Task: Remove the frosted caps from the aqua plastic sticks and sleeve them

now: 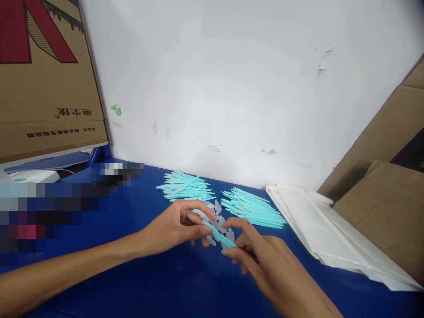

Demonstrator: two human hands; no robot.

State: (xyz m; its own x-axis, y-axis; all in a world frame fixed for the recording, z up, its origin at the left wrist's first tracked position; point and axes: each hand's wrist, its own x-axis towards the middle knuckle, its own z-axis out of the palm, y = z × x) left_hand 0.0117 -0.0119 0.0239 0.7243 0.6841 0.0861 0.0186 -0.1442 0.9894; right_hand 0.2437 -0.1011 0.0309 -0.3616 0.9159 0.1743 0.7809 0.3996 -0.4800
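A slim turquoise plastic stick (217, 235), shaped like an eyebrow razor, slants between my two hands over the blue table. Its upper left end is pinched between thumb and fingers of my left hand (180, 223). My right hand (256, 247) grips the lower right end with the thumb beneath and the index finger raised. Just behind and under the fingers lie several small translucent plastic pieces (219, 221), partly hidden by my hands. Two heaps of similar turquoise sticks rest farther back, a left heap (185, 186) and a right heap (252, 207).
White flat sheets or bags (318, 225) are stacked on the right of the blue table (159, 282). Cardboard (384, 212) stands beyond them. A large printed carton (49, 92) is at the upper left, above a pixelated area. A white wall (215, 88) closes off the back.
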